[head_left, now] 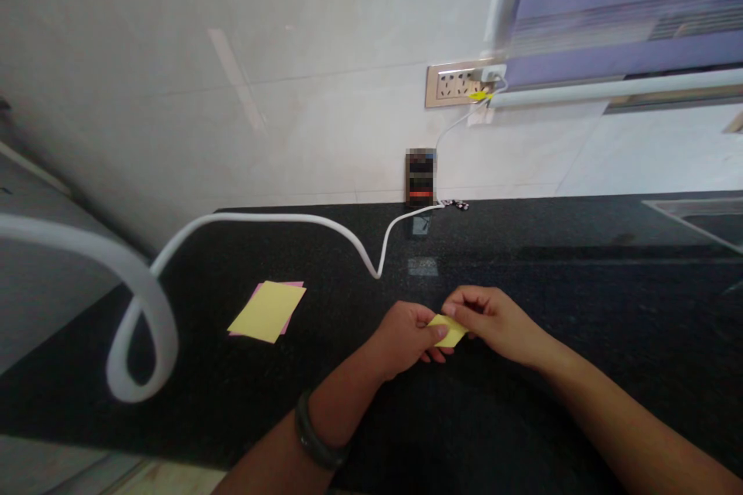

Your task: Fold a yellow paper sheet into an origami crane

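A small piece of yellow paper [450,334], seemingly folded, is held between my two hands above the dark countertop. My left hand [409,336] pinches its left side with the thumb on top and the fingers beneath. At its upper right edge, my right hand [487,321] grips the paper between thumb and fingers. A dark bangle [313,433] circles my left wrist. To the left lie flat sheets of paper, a yellow sheet [268,312] on top of a pink sheet [296,285].
A white cable [313,218] loops across the black counter [325,387] on the left. Against the tiled wall leans a phone-like device [421,176], its screen blurred. Above it is a socket panel [441,87] with a plugged-in charger [493,73]. A sink edge [667,207] shows at right.
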Motion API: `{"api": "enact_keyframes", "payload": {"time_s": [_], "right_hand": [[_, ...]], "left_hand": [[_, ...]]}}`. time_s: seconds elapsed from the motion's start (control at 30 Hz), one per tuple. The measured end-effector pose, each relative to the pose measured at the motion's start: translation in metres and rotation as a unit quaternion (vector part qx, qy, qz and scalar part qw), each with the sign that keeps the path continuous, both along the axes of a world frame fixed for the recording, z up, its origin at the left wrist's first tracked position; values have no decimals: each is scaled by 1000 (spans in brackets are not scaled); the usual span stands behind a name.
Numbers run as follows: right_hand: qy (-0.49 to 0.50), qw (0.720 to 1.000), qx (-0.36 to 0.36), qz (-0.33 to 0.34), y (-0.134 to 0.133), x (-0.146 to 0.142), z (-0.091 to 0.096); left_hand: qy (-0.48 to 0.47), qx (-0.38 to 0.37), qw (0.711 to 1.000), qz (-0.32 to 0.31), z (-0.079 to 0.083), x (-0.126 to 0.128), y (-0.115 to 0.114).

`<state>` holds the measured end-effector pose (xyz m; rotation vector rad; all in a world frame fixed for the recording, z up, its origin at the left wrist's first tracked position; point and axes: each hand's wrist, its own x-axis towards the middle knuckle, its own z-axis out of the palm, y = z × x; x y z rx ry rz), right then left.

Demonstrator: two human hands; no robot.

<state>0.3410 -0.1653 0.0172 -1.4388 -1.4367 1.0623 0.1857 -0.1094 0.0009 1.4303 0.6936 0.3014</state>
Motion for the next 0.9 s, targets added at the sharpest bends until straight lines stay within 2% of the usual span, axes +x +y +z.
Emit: {"api": "enact_keyframes", "payload": {"time_s": [0.1, 0.17, 0.3, 0.5, 0.67, 0.8, 0.9], "right_hand": [[44, 996, 30, -77, 2, -2, 3], [60, 994, 29, -83, 3, -4, 1], [74, 995, 27, -66, 4, -9, -7], [68, 993, 28, -88, 4, -11, -12], [1, 991, 71, -112, 3, -12, -14], [-101, 978, 138, -117, 2, -12, -11], [-124, 971, 161, -128, 3, -11, -11]], "left_hand": [[-56, -57, 995, 67, 2, 1, 1], [-88, -100, 987, 88, 3, 1, 2], [-117, -143, 979, 89, 3, 2, 1], [-126, -140, 979, 81, -1, 4, -3], [-118, -135, 980, 85, 1, 4, -4], [-116, -145, 979, 87, 3, 5, -4], [-114, -157, 977, 84, 4, 4, -4]]}}
